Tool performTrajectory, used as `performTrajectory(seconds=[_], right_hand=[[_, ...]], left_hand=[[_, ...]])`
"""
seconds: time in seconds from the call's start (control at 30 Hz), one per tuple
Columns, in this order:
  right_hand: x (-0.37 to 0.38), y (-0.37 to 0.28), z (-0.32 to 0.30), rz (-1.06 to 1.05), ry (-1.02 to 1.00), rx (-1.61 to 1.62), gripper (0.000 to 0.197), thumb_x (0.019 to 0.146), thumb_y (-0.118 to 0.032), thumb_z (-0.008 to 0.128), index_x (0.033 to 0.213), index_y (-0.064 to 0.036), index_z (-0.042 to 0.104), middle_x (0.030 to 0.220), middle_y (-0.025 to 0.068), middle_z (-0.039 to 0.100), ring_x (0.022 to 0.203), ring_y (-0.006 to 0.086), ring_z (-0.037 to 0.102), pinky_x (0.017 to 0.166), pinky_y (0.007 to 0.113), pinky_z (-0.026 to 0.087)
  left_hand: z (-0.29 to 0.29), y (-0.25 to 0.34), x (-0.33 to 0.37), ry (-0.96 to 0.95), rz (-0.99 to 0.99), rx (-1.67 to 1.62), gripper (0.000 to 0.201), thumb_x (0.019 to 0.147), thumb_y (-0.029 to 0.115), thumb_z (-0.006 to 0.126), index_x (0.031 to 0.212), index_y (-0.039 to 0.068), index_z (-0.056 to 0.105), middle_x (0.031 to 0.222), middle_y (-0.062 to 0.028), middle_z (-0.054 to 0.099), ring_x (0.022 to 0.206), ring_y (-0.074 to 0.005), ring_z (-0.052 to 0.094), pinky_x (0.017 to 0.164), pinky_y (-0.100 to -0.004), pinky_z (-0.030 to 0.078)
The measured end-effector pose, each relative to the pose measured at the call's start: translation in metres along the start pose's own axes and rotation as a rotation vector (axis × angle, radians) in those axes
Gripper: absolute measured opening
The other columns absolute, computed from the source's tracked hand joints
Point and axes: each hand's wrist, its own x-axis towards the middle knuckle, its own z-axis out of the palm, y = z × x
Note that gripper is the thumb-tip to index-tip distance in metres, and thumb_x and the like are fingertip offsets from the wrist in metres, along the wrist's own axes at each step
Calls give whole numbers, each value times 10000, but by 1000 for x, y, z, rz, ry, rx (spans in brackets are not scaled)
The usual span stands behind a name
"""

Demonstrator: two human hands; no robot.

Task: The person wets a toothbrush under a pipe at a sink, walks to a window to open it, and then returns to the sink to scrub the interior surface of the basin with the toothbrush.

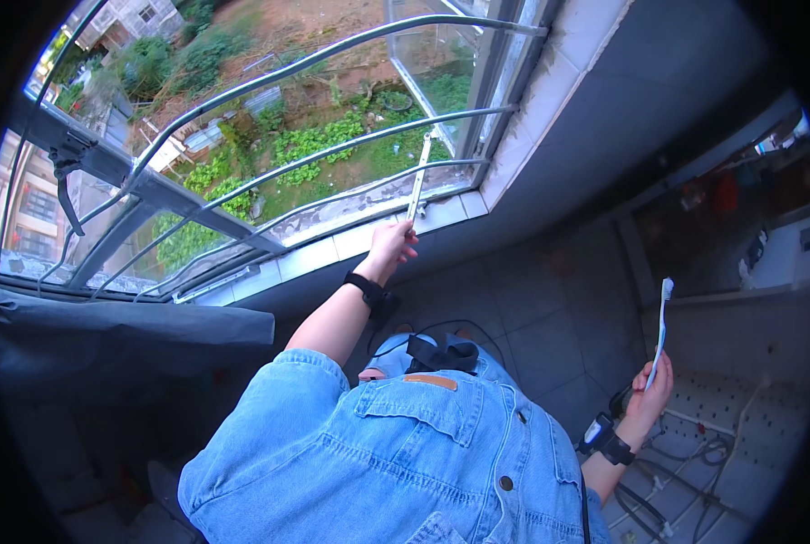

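A window frame [207,212] stands at upper left, crossed by curved bars [300,165]; a pale metal stay [419,172] rises over the sill, its lower end gripped by the left hand [393,243], fingers curled; a toothbrush [663,322], bristles up, is held in the closed right hand [651,390].

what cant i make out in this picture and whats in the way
All in the head view:
White-and-blue plastic toothbrush: lower handle hidden by the right hand.
Slim white metal strip: near end covered by the left hand.
Light-blue denim shirt: cut off by the bottom edge.
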Motion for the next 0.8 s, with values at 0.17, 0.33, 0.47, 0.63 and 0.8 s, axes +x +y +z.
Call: performTrajectory(seconds=[0.17, 0.33, 0.47, 0.63, 0.8], right_hand=[[10, -3, 10, -2, 2, -11, 228, 882, -202, 506, 1033, -38, 555, 628, 5, 494, 434, 41, 388, 388, 172, 289], [24, -3, 25, -7, -23, -35, 239, 882, -209, 509, 1031, -31, 562, 621, 8, 486, 432, 47, 387, 391, 176, 293], [28, -3, 38, -2, -38, -72, 242, 887, -210, 504, 1034, -28, 563, 626, 11, 492, 432, 47, 388, 389, 179, 295], [35, 1, 35, 12, -94, -52, 246, 894, -208, 491, 1047, -27, 560, 632, 14, 501, 431, 47, 390, 389, 180, 296], [30, -1, 35, 26, -46, -105, 249, 899, -210, 470, 1066, -48, 559, 626, 3, 489, 422, 48, 382, 392, 187, 296]], left_hand=[[-37, -4, -19, -16, -24, 34, 237, 845, 253, 519, 729, 54, 573, 662, -47, 592, 416, -101, 542, 318, -198, 350], [-72, -12, -37, 168, -2, 270, 295, 853, 288, 523, 714, 35, 586, 639, -37, 579, 406, -106, 522, 340, -221, 357], [-94, -22, -46, 360, 82, 357, 345, 858, 319, 530, 702, 20, 601, 546, -28, 539, 402, -109, 513, 362, -238, 374], [-117, -31, -37, 473, 185, 708, 354, 842, 301, 515, 648, 25, 623, 571, -135, 589, 555, -258, 590, 576, -372, 451], [-136, -45, -26, 539, 220, 806, 335, 839, 284, 507, 663, 28, 631, 631, -171, 598, 640, -326, 592, 610, -417, 444]])
